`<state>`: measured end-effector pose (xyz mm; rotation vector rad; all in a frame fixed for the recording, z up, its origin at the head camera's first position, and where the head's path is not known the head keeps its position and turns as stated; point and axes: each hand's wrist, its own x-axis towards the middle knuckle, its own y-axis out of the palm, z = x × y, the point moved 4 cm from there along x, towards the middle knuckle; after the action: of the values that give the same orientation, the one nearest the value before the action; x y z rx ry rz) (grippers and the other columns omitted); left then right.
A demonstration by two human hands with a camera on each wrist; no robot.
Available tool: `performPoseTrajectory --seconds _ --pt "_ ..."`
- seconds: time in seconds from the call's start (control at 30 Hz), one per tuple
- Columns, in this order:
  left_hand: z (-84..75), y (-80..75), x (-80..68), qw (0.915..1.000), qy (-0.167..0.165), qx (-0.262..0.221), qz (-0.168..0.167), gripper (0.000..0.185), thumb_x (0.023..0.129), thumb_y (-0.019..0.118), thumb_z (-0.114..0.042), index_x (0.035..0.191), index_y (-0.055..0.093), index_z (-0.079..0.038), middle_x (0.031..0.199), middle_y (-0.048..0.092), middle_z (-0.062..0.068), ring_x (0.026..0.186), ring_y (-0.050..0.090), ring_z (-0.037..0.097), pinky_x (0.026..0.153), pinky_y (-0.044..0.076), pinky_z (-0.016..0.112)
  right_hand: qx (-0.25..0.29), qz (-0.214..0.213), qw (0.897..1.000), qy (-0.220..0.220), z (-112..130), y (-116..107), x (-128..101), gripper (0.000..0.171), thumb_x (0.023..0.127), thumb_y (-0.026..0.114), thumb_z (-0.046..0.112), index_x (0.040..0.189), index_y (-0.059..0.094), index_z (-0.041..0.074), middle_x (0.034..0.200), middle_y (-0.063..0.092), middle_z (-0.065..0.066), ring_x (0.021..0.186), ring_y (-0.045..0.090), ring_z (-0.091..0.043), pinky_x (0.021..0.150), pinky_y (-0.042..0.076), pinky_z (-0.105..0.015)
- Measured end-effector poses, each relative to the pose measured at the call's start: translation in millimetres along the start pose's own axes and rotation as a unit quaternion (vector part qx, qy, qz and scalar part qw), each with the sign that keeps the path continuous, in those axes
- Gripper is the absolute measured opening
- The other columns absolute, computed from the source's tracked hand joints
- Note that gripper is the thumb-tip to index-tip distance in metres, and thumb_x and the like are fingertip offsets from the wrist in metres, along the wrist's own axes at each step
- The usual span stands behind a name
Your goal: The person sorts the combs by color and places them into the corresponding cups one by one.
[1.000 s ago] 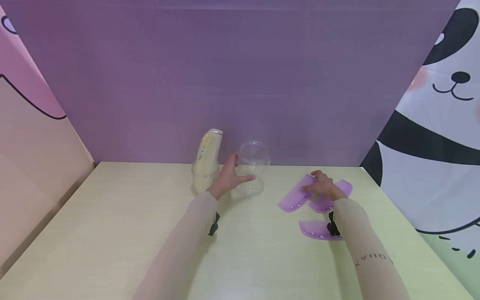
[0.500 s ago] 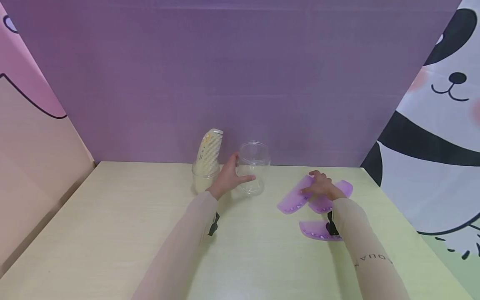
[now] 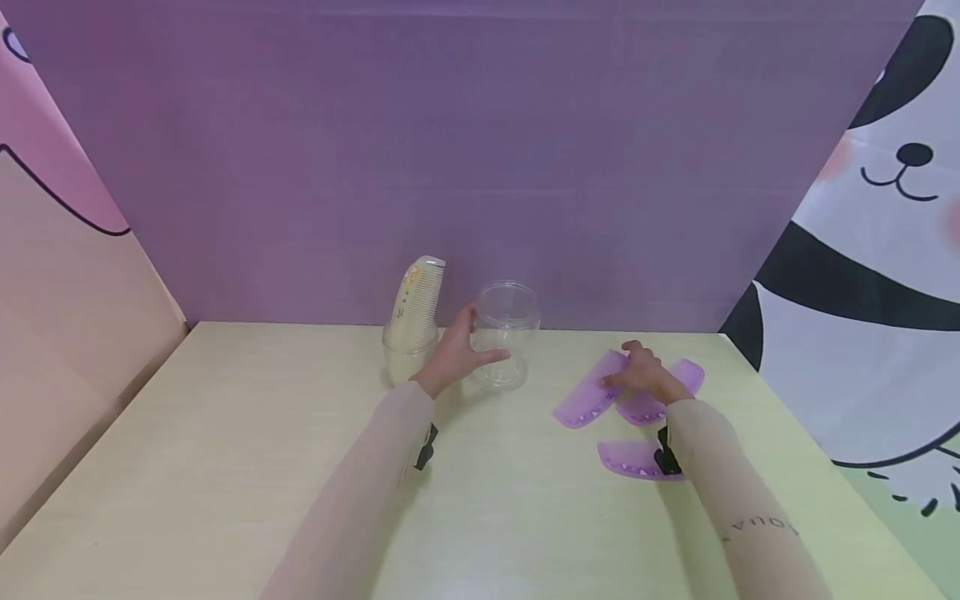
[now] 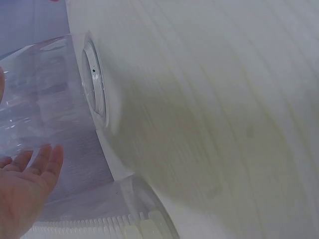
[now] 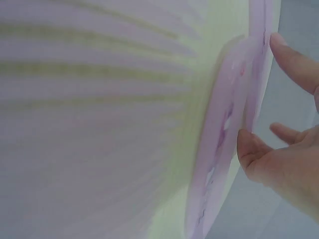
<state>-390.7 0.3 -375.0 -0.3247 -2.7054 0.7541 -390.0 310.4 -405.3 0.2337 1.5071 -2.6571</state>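
Left hand [image 3: 459,354] cups clear jar [image 3: 506,333] from side, thumb behind, fingers loosely round wall; reads as steadying it upright on table [image 3: 225,467]. Second clear cup [image 3: 405,357] just left of it, cream comb [image 3: 417,302] standing in it. Right hand [image 3: 643,375] lies over purple comb [image 3: 588,396], thumb and fingertips pinching its edge; reads as lifting it. Another purple comb [image 3: 693,375] under hand, third purple comb [image 3: 633,460] nearer, flat. Both forearms stretched forward, wrists low.

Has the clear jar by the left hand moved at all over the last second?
No. The clear jar stands at the same spot beside the cup with the comb, with the left hand holding its side.
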Motion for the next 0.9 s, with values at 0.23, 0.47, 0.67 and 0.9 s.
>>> performPoseTrajectory --seconds 0.23,0.47,0.67,0.9 --pt "1.4 -1.2 0.4 1.0 -0.006 -0.003 0.001 0.099 0.072 0.076 -0.035 0.145 0.015 -0.008 0.146 0.031 0.012 0.126 0.04 0.028 0.107 0.037 0.039 -0.044 -0.013 0.999 0.003 1.9 1.1 -5.6 0.084 0.08 0.067 0.031 0.13 0.023 -0.019 0.123 0.034 -0.04 0.113 0.036 -0.053 0.098 0.035 -0.058" --pt "1.3 -1.6 0.7 1.0 -0.009 -0.003 0.004 0.099 0.073 0.076 -0.035 0.145 0.014 -0.009 0.147 0.03 0.013 0.127 0.04 0.029 0.107 0.036 0.039 -0.039 -0.022 0.999 0.02 -1.5 2.1 -4.6 0.087 0.074 0.069 0.048 0.119 0.034 -0.019 0.11 0.041 -0.035 0.096 0.044 -0.042 0.082 0.045 -0.048" --pt "0.6 -1.5 0.7 1.0 -0.007 -0.003 0.005 0.1 0.072 0.076 -0.035 0.145 0.013 -0.008 0.146 0.031 0.014 0.126 0.041 0.029 0.107 0.037 0.038 -0.036 -0.023 0.999 0.023 0.5 5.0 -2.8 0.092 0.074 0.069 0.048 0.125 0.031 -0.018 0.115 0.038 -0.037 0.102 0.041 -0.046 0.088 0.042 -0.052" --pt "1.9 -1.0 1.3 1.0 -0.008 0.0 0.005 0.099 0.072 0.076 -0.034 0.145 0.014 -0.008 0.146 0.032 0.013 0.126 0.042 0.029 0.106 0.038 0.038 -0.04 -0.023 0.999 0.006 12.2 8.2 -10.4 0.086 0.08 0.067 0.035 0.134 0.022 -0.014 0.125 0.031 -0.04 0.112 0.032 -0.054 0.095 0.035 -0.06"
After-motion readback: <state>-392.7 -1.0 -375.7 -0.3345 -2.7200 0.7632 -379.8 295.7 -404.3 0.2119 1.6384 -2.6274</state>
